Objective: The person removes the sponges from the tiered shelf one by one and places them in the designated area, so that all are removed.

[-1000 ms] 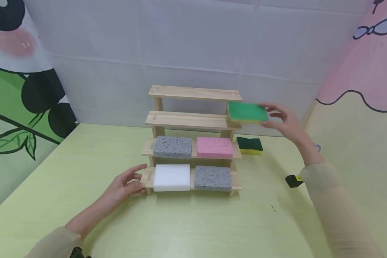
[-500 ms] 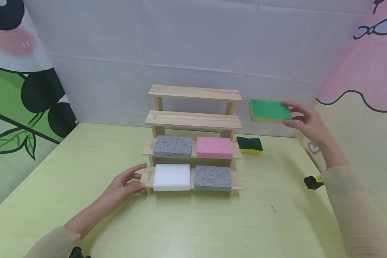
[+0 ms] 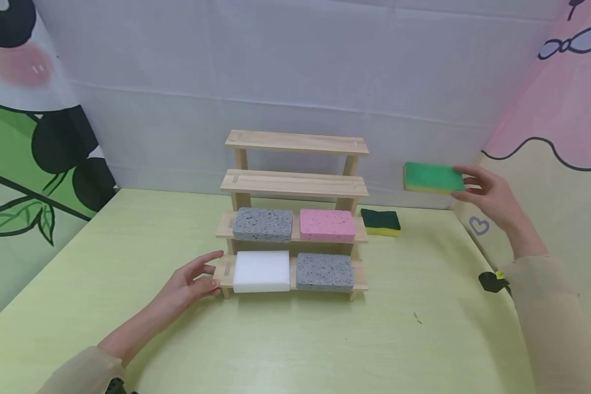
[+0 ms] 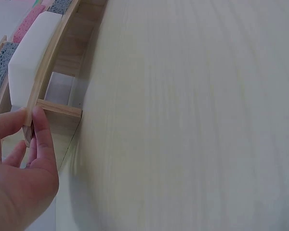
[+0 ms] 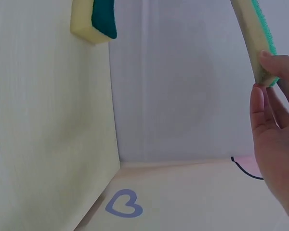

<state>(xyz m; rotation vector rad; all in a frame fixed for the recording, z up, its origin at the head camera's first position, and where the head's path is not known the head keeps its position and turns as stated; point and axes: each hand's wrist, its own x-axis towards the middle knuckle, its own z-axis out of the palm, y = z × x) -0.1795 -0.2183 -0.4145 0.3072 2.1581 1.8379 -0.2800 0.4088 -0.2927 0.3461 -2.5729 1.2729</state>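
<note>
My right hand (image 3: 492, 194) pinches the right end of a green-topped sponge (image 3: 430, 178) with a yellow base, held in the air right of the shelf. In the right wrist view, thumb and fingers grip that sponge (image 5: 254, 33) at its end. My left hand (image 3: 189, 282) pinches the left end of the lowest board of a four-step wooden shelf (image 3: 295, 183); the left wrist view shows thumb and forefinger on the board's tip. On the lowest step lie a white sponge (image 3: 262, 271) and a grey speckled sponge (image 3: 324, 272). Another grey sponge (image 3: 263, 224) and a pink sponge (image 3: 327, 225) lie one step up.
A dark green and yellow sponge (image 3: 381, 222) sits on the table (image 3: 295, 350), right of and behind the shelf. A white cloth wall (image 3: 295, 65) stands close behind. Side panels with cartoon prints flank the table, and a small dark scrap (image 3: 417, 318) lies at front right.
My right hand has carried the green-topped sponge to the right, away from the upper steps, and slightly lower in the last half second. The left hand stays on the board.
</note>
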